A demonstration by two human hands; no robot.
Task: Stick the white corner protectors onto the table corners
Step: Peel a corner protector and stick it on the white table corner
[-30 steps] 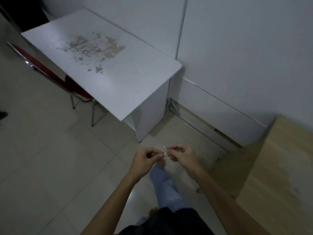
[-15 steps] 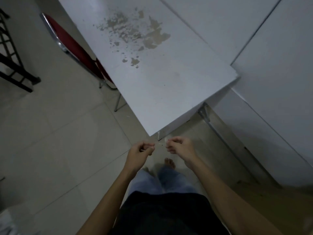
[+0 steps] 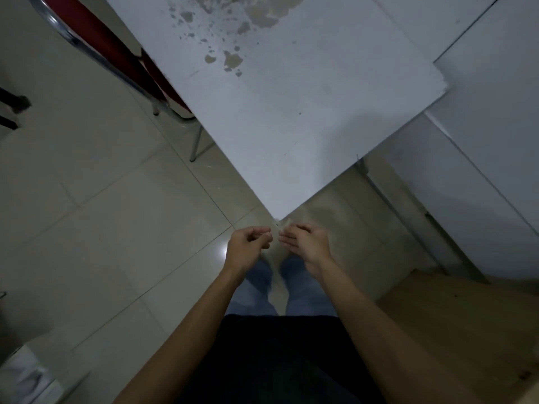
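Pinching something tiny between both hands, left hand curled shut, right hand looser; corner protector sits just beside the table corner, probably light and sticky, so hold its edges

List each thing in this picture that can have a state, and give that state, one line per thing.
Table: top worn with peeled patches; near corner bare, no protector on it yet.
Left hand: fingers curled, pinching; what it holds is too small to tell.
Right hand: just below the near corner, fingers bent; something small and pale at its fingertips, blurred.
Chair: red seat, tucked partly under the table.
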